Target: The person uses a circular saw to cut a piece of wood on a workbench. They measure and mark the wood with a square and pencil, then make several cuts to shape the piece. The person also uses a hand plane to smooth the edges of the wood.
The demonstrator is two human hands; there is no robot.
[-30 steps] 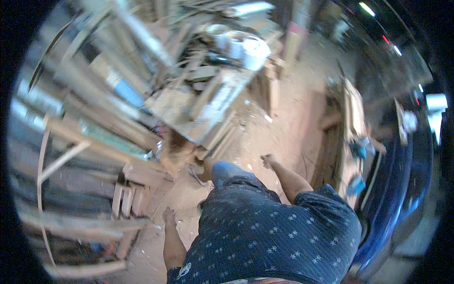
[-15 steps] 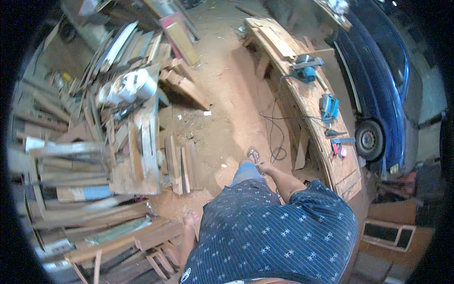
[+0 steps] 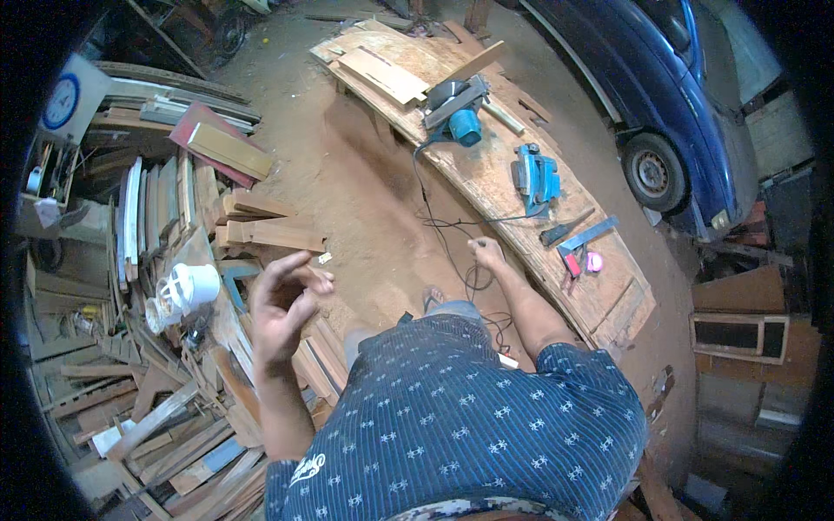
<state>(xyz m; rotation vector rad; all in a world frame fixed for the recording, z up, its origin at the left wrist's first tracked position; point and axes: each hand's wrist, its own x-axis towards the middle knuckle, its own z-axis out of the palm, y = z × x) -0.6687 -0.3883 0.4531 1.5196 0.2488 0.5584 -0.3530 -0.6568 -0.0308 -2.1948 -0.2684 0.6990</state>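
Note:
My left hand [image 3: 282,304] is raised at the left in front of me, fingers bent and apart from the thumb, with nothing in it. My right hand [image 3: 488,253] hangs low beside the workbench [image 3: 621,317], its fingers closed; whatever they may hold is too small to make out. A black cord [image 3: 443,223] trails past that hand to loops on the ground. On the bench lie a blue circular saw [image 3: 466,127], a blue electric planer [image 3: 537,178], a dark slim tool [image 3: 565,228], a square with a blue blade [image 3: 592,233] and a pink round object [image 3: 594,261].
Stacked boards [image 3: 269,233] and scrap wood [image 3: 165,425] crowd the left side. A white bucket [image 3: 198,285] stands among them, with a round wall clock [image 3: 62,101] farther back. A dark blue car [image 3: 643,78] is parked beyond the bench, and a wooden frame [image 3: 738,337] leans at the right.
The view has turned toward the right, so the bench sits nearer the middle. My left hand has come up from low at my side; my right hand now shows beside the bench.

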